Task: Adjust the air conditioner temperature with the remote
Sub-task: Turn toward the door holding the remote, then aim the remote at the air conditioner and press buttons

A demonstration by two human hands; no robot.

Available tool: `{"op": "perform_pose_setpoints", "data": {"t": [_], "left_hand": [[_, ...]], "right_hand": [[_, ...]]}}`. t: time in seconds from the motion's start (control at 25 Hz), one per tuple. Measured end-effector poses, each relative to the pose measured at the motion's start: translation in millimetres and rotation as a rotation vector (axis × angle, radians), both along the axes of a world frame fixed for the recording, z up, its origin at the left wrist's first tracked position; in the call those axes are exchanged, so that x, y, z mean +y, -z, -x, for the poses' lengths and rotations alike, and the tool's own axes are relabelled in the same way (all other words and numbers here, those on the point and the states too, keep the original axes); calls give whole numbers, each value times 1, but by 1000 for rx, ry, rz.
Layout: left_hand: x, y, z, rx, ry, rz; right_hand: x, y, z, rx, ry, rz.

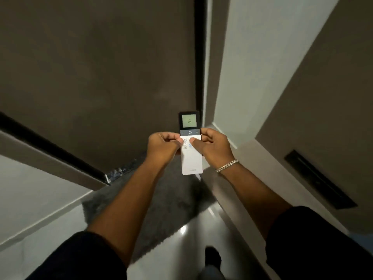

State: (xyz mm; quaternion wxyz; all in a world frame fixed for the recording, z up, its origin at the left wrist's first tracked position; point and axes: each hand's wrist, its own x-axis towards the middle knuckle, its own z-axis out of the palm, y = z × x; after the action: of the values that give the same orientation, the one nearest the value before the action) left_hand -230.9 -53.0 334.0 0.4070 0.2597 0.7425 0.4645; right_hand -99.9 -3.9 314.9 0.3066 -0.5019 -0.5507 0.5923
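**Remote Control Held in Both Hands, Display Reading 16**

The remote (190,146) is the reference point for all positions below. It is held upright in mid-air at the centre of the view, screen end uppermost, clear of every surface.

Remote layout: a dark upper section carries a lit greenish display (189,121) showing "16". Directly below the display runs a dark strip with a minus key, a power key (190,132) and a plus key. Below that strip the body is white, with small round buttons partly covered by the thumbs. The lower end of the white body is bare except for faint lettering, too small to read.

Left hand (163,147): grips the left edge of the remote. The fingers are curled together, and the thumb lies across the white face just under the minus key.

Right hand (213,147): grips the right edge of the remote. The fingers are folded around the side and back, and the thumb presses on the white face near the round buttons. A chain bracelet (227,165) sits on the right wrist, below and to the right of the remote.

Surroundings: behind the remote stands a dark brown wall panel (96,67). A black vertical strip (199,57) rises directly above the remote. To the right of the remote is a pale wall section (252,57). Below the remote lies a grey rug (161,203) on a glossy floor (193,229).
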Motion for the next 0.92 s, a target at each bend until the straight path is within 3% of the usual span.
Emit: {"op": "perform_pose_setpoints", "data": {"t": [0.44,0.92], "left_hand": [[-100,-327,136,357,-273,-500],[-132,-543,156,605,-317,-868]], "right_hand": [[-54,-315,167,459,-300,-367],[-67,-544,211,756,-361,-534]]}}
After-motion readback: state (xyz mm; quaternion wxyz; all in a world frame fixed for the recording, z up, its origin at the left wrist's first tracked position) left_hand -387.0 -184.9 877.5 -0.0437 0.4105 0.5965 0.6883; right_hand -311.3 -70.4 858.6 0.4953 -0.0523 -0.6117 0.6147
